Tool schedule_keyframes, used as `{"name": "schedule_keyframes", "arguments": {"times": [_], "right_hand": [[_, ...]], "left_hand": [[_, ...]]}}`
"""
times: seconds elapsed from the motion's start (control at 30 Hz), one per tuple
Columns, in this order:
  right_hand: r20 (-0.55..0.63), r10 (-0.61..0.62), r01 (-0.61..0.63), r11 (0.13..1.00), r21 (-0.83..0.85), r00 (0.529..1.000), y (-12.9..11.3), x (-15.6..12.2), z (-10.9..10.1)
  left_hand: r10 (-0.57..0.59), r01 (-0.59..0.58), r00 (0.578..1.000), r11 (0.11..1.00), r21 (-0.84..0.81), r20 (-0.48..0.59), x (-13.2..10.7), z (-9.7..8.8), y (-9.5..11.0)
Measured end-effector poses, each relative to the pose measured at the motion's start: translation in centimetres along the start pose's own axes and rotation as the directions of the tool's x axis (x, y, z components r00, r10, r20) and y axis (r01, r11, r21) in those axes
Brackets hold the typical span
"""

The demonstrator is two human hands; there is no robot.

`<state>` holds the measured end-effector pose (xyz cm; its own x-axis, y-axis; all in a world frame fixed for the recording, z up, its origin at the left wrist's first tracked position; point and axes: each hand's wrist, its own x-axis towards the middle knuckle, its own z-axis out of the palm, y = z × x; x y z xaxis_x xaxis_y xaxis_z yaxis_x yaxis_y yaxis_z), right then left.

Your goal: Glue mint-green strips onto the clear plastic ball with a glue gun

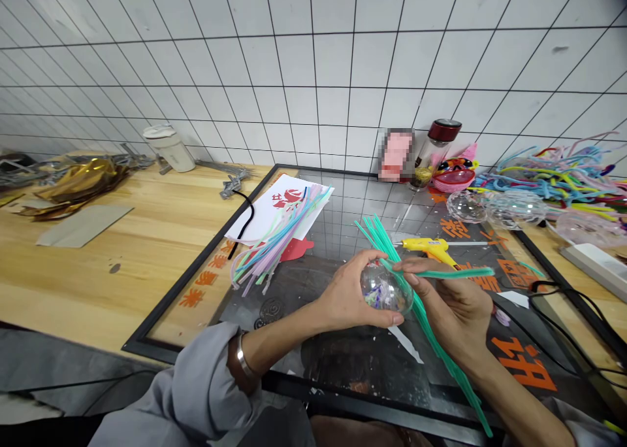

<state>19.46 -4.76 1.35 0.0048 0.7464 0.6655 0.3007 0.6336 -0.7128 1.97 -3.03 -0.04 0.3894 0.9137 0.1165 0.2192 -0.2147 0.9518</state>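
My left hand [343, 297] is wrapped round a clear plastic ball [386, 291] with some multicoloured bits showing in it. Pinched in the fingers of my right hand [458, 306] is a green pipe cleaner [463, 273], whose left end meets the top of the ball. A bundle of green pipe cleaners [441, 346] lies on the glass-topped frame, running beneath the ball and my right hand. Just behind my right hand lies a yellow hot glue gun [427, 245] with a glue stick in its back.
Pastel pipe cleaners [279, 238] lie across white paper [259, 213] left of centre. At right are clear plastic balls [514, 209], a heap of coloured pipe cleaners [543, 172], a power strip [595, 267] and black cables [573, 310]. A lidded jar [431, 153] stands by the tiled wall.
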Motion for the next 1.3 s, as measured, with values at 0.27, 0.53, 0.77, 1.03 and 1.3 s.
{"name": "schedule_keyframes", "arguments": {"times": [0.27,0.53,0.77,1.03,1.3], "right_hand": [[0.021,0.018,-0.018,1.0,-0.002,1.0,0.31,-0.37,-0.16],[0.037,-0.026,0.025,0.999,0.023,0.999,0.68,-0.34,-0.1],[0.053,-0.076,0.077,0.997,-0.012,0.996,0.67,-0.27,-0.16],[0.082,-0.089,0.092,0.995,-0.032,0.993,0.75,-0.49,-0.2],[0.106,-0.091,0.097,0.994,-0.047,0.99,0.93,-0.54,-0.11]], "left_hand": [[-0.017,0.017,1.0,1.0,0.004,0.006,-0.01,-0.12,0.19],[-0.024,0.024,1.0,1.0,0.002,0.005,-0.05,-0.07,0.02],[-0.025,0.025,1.0,1.0,0.0,0.01,0.01,-0.08,0.09],[-0.021,0.021,1.0,1.0,0.0,0.007,0.0,-0.12,0.06],[-0.025,0.025,1.0,1.0,0.01,0.002,0.02,-0.05,-0.12]]}}
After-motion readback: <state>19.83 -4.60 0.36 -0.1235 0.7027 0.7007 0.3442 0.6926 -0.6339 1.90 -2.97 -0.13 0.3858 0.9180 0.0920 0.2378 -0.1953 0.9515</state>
